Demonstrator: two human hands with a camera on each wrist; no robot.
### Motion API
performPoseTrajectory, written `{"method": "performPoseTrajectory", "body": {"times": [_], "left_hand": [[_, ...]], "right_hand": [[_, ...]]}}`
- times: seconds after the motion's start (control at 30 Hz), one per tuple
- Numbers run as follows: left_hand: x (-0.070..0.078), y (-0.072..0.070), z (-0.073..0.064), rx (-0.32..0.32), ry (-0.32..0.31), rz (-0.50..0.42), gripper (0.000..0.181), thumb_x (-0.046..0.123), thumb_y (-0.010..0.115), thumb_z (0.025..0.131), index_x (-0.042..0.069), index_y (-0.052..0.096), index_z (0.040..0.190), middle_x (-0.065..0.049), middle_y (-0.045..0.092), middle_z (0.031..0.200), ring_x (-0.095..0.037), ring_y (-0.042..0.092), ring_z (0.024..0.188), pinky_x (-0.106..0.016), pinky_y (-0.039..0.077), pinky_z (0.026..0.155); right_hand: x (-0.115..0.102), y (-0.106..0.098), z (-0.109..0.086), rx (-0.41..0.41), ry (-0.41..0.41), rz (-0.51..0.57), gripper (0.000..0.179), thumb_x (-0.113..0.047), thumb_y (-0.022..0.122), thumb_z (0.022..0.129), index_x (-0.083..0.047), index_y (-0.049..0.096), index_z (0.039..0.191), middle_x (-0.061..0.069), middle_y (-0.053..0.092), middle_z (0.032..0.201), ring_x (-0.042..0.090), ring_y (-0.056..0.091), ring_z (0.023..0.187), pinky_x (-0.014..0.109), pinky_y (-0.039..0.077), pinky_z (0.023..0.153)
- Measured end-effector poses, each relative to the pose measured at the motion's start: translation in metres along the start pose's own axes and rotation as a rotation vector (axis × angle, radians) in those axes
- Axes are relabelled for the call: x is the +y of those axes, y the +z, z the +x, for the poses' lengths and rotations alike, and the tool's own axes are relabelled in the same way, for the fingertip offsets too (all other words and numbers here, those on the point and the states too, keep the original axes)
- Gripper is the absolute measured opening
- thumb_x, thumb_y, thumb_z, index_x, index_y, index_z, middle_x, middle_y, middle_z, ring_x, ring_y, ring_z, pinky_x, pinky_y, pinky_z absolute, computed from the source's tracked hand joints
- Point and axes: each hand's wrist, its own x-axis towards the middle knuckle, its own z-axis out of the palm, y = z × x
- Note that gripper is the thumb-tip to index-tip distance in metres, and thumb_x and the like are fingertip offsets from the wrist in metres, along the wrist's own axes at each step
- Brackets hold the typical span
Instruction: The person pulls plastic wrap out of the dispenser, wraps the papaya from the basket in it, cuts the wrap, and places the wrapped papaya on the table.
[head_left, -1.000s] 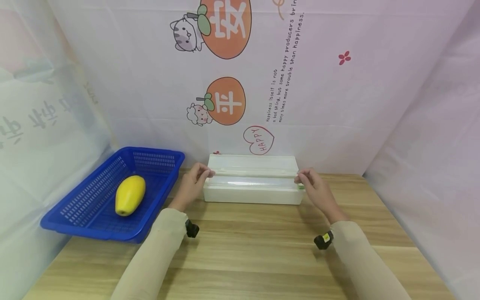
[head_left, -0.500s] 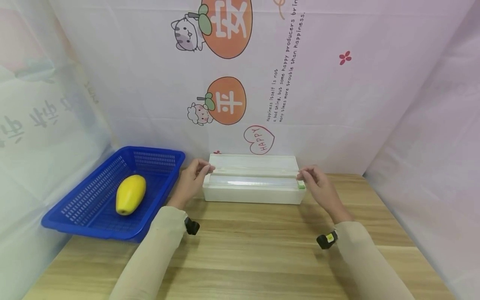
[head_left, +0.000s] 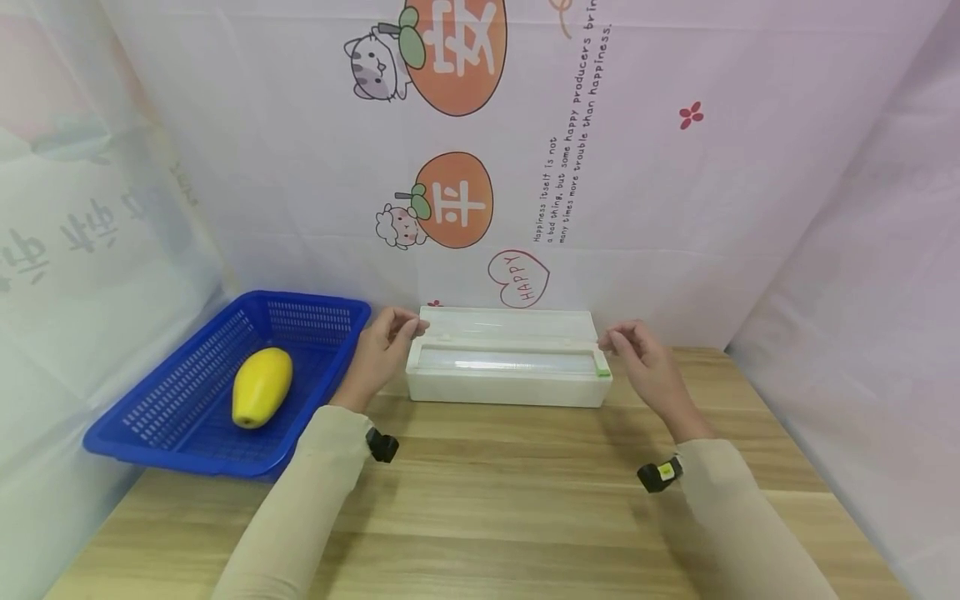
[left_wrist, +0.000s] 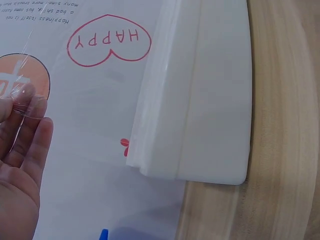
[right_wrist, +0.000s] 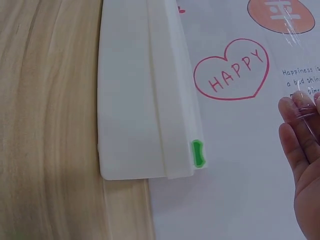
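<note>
A long white cling film dispenser (head_left: 506, 390) stands on the wooden table against the back sheet, its lid raised and the clear-topped roll showing. My left hand (head_left: 378, 354) is over its left end, thumb and fingers pinching the corner of a transparent sheet of cling film (left_wrist: 31, 42). At the other end my right hand (head_left: 651, 371) pinches the opposite corner of the film, which shows by its glints in the right wrist view. Both hands are raised above the dispenser's top. A green slider (right_wrist: 198, 153) sits at the dispenser's right end.
To the left is a blue plastic basket (head_left: 187, 460) with a yellow papaya-like fruit (head_left: 262, 388) in it. A printed white sheet (head_left: 637, 183) hangs close behind the dispenser, and more sheets flank the wooden table (head_left: 510, 500).
Both hands have risen a little away from the dispenser, the right one also shifting outward. The film's edge has come up with them. Basket and fruit have stayed put.
</note>
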Motion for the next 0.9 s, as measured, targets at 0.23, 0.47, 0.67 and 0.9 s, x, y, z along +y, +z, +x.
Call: {"method": "performPoseTrajectory", "body": {"times": [0.23, 0.47, 0.67, 0.9], "left_hand": [[0.011, -0.002, 0.002, 0.020, 0.015, -0.003, 0.020, 0.026, 0.049, 0.107, 0.010, 0.059, 0.115, -0.001, 0.071, 0.111, -0.017, 0.065, 0.104, -0.037, 0.053, 0.090], [0.020, -0.005, 0.005, 0.042, 0.027, -0.039, 0.020, 0.023, 0.050, 0.107, 0.006, 0.058, 0.115, -0.007, 0.071, 0.113, -0.022, 0.066, 0.104, -0.040, 0.054, 0.091], [0.026, -0.007, 0.007, 0.056, 0.032, -0.040, 0.020, 0.018, 0.050, 0.107, 0.004, 0.058, 0.117, -0.011, 0.070, 0.115, -0.026, 0.065, 0.106, -0.045, 0.052, 0.091], [0.035, -0.011, 0.009, 0.079, 0.049, -0.016, 0.022, 0.028, 0.051, 0.106, 0.009, 0.059, 0.114, -0.004, 0.071, 0.111, -0.019, 0.066, 0.103, -0.039, 0.051, 0.087]], "right_hand": [[-0.006, -0.005, 0.003, 0.001, -0.019, 0.016, 0.018, -0.001, 0.046, 0.105, 0.012, 0.055, 0.115, 0.023, 0.066, 0.102, 0.015, 0.063, 0.094, 0.019, 0.051, 0.086], [-0.014, -0.010, 0.006, 0.027, -0.059, 0.007, 0.017, 0.001, 0.047, 0.104, 0.012, 0.056, 0.114, 0.023, 0.066, 0.100, 0.026, 0.064, 0.094, 0.019, 0.051, 0.085], [-0.021, -0.013, 0.009, 0.043, -0.069, -0.006, 0.016, 0.002, 0.048, 0.104, 0.012, 0.057, 0.113, 0.023, 0.067, 0.100, 0.022, 0.064, 0.094, 0.020, 0.052, 0.084], [-0.030, -0.017, 0.011, 0.072, -0.065, -0.026, 0.017, -0.001, 0.048, 0.104, 0.011, 0.057, 0.112, 0.021, 0.068, 0.099, 0.009, 0.061, 0.091, 0.015, 0.049, 0.081]]}}
